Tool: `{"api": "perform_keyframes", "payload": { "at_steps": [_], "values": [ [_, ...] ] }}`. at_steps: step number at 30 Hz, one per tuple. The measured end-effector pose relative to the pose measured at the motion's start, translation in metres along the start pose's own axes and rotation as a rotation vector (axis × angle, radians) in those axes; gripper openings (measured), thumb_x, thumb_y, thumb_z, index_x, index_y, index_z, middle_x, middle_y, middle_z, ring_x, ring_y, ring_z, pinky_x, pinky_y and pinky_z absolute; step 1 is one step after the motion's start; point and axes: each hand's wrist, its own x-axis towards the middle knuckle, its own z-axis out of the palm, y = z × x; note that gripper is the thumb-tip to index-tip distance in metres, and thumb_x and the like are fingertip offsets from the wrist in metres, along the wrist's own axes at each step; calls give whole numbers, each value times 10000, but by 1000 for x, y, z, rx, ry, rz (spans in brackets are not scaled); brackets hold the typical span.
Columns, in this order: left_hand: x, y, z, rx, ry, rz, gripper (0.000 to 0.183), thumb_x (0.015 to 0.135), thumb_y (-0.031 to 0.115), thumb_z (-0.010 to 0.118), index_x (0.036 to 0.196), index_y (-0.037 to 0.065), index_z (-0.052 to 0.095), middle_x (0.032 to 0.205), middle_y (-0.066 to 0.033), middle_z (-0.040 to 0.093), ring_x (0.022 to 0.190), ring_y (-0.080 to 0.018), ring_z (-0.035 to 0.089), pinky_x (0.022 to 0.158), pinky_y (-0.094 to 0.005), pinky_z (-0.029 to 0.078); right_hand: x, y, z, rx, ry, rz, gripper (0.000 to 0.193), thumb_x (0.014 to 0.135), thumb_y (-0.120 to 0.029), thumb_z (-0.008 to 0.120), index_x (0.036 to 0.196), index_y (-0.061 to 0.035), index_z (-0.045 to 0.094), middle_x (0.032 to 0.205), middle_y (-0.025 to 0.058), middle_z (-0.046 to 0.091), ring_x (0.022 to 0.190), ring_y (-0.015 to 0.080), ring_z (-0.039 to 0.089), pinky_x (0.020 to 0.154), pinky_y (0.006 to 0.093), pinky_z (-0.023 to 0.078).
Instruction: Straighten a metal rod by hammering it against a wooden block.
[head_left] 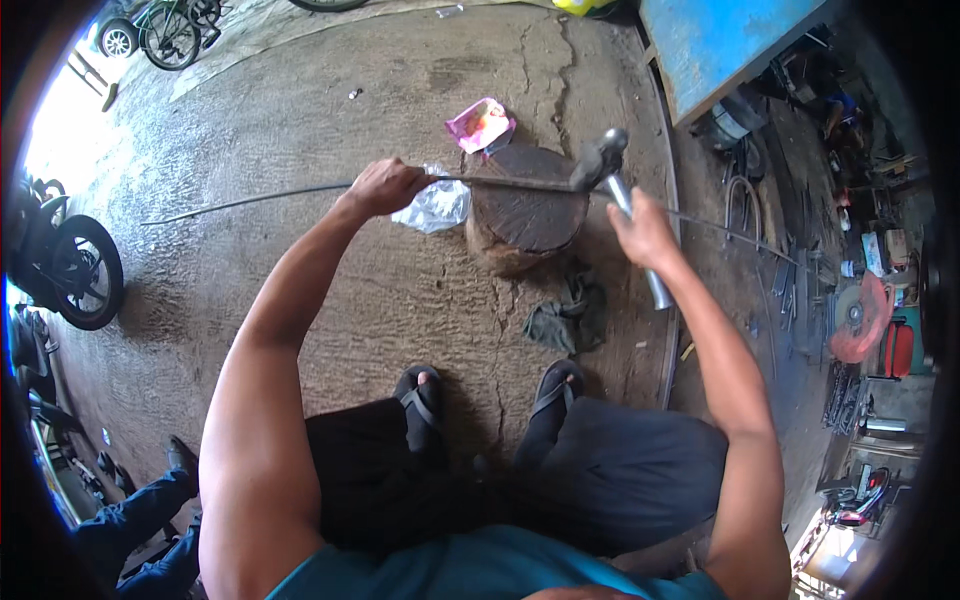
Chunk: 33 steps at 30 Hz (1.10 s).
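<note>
In the head view, the left hand point(388, 187) grips 1 long, thin grey metal rod point(507, 182) across a round brown wooden stump point(525, 218). The right hand point(645, 232) holds a silver-handled metal hammer point(619, 190), its head at the rod.

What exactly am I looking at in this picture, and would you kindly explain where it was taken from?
There is no machine here: a person works with two bare hands. The single picture comes from a fisheye camera on their head, looking down, so straight edges bend near the rim. The left hand grips a long thin rod, which runs across a round wooden block. The right hand holds a hammer, its head at the rod; whether they touch is hard to tell. On the floor around the block lie a clear plastic bag, a pink wrapper and a dark cloth.
</note>
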Motion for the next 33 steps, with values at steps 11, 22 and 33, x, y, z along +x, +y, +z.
{"api": "perform_keyframes", "payload": {
  "at_steps": [11, 22, 33],
  "values": [
    [-22, -41, 6, 102, 229, 93, 307, 898, 366, 639, 778, 86, 603, 667, -87, 636, 626, -308, 634, 563, -444, 492, 0, -85, -140, 516, 371, -76, 343, 966, -356, 577, 870, -39, 490, 575, -6, 481, 420, 108, 479, 398, 289, 392],
    [-35, -51, 12, 327, 81, 1, 74, 843, 177, 634, 875, 120, 597, 785, -73, 656, 822, -272, 644, 826, -424, 455, -36, -21, 8, 122, -122, -48, 241, 892, -154, 621, 898, 48, 491, 689, 311, 584, 782, 511, 595, 646, 547, 466],
    [-103, -38, -1, 61, 443, -691, 762, 772, 420, 734, 1334, 64, 363, 1288, -149, 420, 1246, -321, 378, 1052, -494, 264, -63, -7, 6, 114, -89, 60, 277, 906, -206, 634, 875, 33, 498, 631, 268, 583, 695, 465, 624, 539, 482, 455]
  ]
}}
